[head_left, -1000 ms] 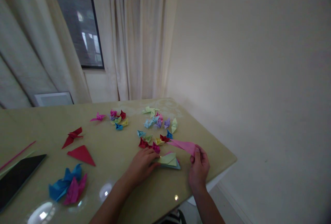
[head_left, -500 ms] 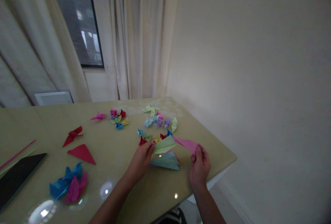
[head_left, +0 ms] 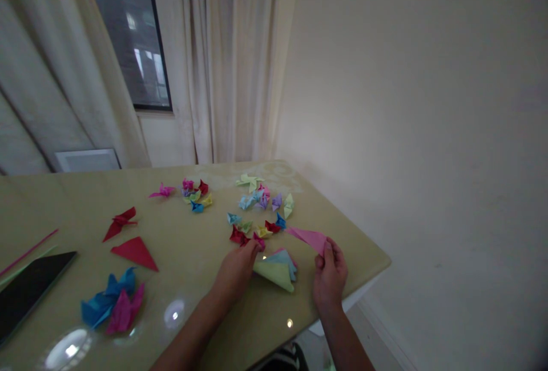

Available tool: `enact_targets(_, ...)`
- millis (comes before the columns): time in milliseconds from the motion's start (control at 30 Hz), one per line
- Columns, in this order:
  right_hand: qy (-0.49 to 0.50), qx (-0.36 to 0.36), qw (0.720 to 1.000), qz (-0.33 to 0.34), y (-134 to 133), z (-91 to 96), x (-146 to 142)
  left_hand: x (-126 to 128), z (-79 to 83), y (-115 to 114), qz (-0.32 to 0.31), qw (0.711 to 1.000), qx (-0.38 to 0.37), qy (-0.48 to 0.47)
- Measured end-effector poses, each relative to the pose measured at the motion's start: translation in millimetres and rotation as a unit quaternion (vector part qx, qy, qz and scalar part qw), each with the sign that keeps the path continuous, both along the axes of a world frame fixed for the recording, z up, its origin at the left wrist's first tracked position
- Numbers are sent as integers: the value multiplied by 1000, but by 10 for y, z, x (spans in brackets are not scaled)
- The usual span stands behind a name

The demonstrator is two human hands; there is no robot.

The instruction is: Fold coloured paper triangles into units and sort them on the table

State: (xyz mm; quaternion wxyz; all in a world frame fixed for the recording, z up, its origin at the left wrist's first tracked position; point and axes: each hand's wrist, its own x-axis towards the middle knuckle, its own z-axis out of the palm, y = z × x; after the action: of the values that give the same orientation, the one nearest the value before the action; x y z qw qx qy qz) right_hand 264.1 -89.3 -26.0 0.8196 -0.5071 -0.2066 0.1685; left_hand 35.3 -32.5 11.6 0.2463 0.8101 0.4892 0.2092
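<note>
Pinched between the thumb and fingers of my right hand (head_left: 331, 273) is a pink folded paper (head_left: 309, 238), its narrow tip pointing left. My left hand (head_left: 237, 271) is closed low over the table; its fingertips meet beside a small magenta folded paper (head_left: 258, 240), and whatever they hold, if anything, is hidden. By that hand's palm lies a pale green folded paper (head_left: 276, 274), fanned out toward the right. It covers part of a light blue folded paper (head_left: 286, 259), with a pink edge showing beneath.
Small paper figures in many colours stand in groups, among them a red one (head_left: 237, 236) and a purple one (head_left: 276, 202). Leftward are a red folded triangle (head_left: 136, 253), a blue paper figure (head_left: 103, 302) and a black tablet-like slab (head_left: 32, 288). The wall borders the table's right side.
The pale green paper has gone from my raised left fingers down onto the light blue paper. My left hand has shifted slightly down. The right hand still holds the pink paper, nearly unmoved.
</note>
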Motion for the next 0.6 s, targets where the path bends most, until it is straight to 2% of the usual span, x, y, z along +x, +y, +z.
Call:
enact_targets(100, 13, -2, 1000, 24, -7, 39, -39, 26, -2, -10, 21, 1000, 2, -15)
enact_targets(200, -5, -17, 998, 56, -14, 72, -81, 31, -14, -31, 13, 999, 29, 7)
enact_targets(367, -56, -41, 993, 96, -39, 131, -132, 15, -69, -20, 4, 989, 140, 46)
enact_targets(533, -141, -69, 981, 116, -89, 181, -222, -95, 1, 12, 57, 967, 232, -90)
enact_targets(600, -188, -76, 970, 133, -116, 183, -269, -122, 38, -20, 32, 959, 259, -111)
